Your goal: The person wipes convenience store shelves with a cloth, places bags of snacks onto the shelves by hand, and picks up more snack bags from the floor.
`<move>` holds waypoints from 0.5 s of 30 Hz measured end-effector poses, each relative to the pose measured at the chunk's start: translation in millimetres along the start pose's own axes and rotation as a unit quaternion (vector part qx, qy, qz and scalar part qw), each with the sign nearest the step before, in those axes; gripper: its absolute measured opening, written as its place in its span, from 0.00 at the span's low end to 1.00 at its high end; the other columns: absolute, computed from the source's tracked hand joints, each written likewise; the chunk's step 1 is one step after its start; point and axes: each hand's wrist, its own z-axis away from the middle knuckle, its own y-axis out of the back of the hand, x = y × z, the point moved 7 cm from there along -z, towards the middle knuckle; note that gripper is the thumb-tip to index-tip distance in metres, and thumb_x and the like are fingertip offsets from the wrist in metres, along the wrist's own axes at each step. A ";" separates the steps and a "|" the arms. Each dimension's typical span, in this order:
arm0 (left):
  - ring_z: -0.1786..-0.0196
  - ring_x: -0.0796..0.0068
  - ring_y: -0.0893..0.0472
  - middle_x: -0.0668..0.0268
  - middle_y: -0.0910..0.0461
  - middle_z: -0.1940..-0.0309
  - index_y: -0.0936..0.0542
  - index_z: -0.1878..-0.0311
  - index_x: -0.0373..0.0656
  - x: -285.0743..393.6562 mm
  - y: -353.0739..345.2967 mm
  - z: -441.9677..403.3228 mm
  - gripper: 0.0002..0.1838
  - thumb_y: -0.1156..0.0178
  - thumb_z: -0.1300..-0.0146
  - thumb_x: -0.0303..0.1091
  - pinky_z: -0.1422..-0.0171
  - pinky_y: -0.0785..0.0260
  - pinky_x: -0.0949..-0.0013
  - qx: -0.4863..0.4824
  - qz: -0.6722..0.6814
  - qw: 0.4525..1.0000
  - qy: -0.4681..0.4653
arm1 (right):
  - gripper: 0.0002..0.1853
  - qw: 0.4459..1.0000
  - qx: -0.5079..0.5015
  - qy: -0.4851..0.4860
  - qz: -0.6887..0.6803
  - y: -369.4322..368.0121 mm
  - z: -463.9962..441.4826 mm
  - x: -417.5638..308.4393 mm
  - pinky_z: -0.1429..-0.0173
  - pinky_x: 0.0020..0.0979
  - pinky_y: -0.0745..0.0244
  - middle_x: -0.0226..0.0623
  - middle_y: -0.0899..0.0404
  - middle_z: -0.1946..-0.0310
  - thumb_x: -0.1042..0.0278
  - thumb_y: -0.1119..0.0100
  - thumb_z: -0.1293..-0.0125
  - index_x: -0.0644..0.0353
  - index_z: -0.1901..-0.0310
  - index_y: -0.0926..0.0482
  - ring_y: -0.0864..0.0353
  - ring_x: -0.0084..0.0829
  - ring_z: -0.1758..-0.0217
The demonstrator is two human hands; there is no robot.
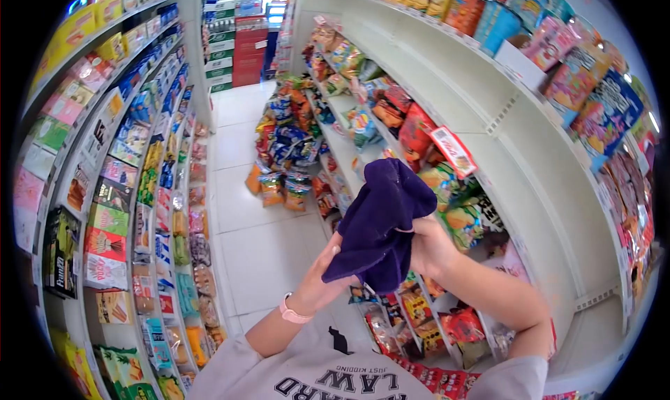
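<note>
A dark purple cloth (382, 222) is bunched up in front of my chest, held up between both hands. At its lower left edge my left hand (322, 274), with a pink band on the wrist, grips the fabric; its fingertips are partly hidden behind the folds. My right hand (434, 248) is closed on the cloth's right side, with some fingers covered by it. Beyond the cloth, to the right, is a bare white shelf (516, 163). A red and white price sign (453, 152) stands on the shelf edge just above my right hand.
Bagged snacks (466, 215) fill the lower right shelves, and more bags (579, 72) line the top shelf. On the left stand shelves of boxed snacks (106, 243). A heap of snack bags (286, 142) lies on the tiled floor (255, 253). Stacked cartons (249, 58) are at the far end.
</note>
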 end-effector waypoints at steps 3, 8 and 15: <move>0.36 0.67 0.37 0.61 0.40 0.38 0.54 0.31 0.47 32.0 13.7 3.8 0.34 0.51 0.36 0.41 0.34 0.43 0.58 0.037 0.022 0.999 0.010 | 0.28 0.999 0.000 0.050 0.011 -1.3 -37.5 29.5 0.38 0.39 0.35 0.37 0.30 0.46 0.79 0.47 0.48 0.61 0.42 0.37 0.29 0.35 0.44; 0.37 0.65 0.35 0.60 0.38 0.39 0.53 0.32 0.45 74.4 46.4 3.0 0.31 0.54 0.37 0.29 0.35 0.41 0.59 0.132 -0.094 0.984 0.077 | 0.27 0.970 -0.012 0.171 0.174 10.1 -92.4 53.6 0.40 0.32 0.35 0.38 0.28 0.49 0.83 0.45 0.48 0.63 0.44 0.36 0.28 0.29 0.46; 0.41 0.67 0.31 0.61 0.37 0.39 0.52 0.32 0.48 85.3 97.2 -46.8 0.29 0.56 0.34 0.33 0.45 0.31 0.54 0.100 -0.022 0.987 0.127 | 0.18 0.979 0.072 0.188 0.001 70.8 -131.6 56.0 0.46 0.34 0.27 0.37 0.25 0.55 0.90 0.50 0.48 0.61 0.55 0.30 0.23 0.31 0.51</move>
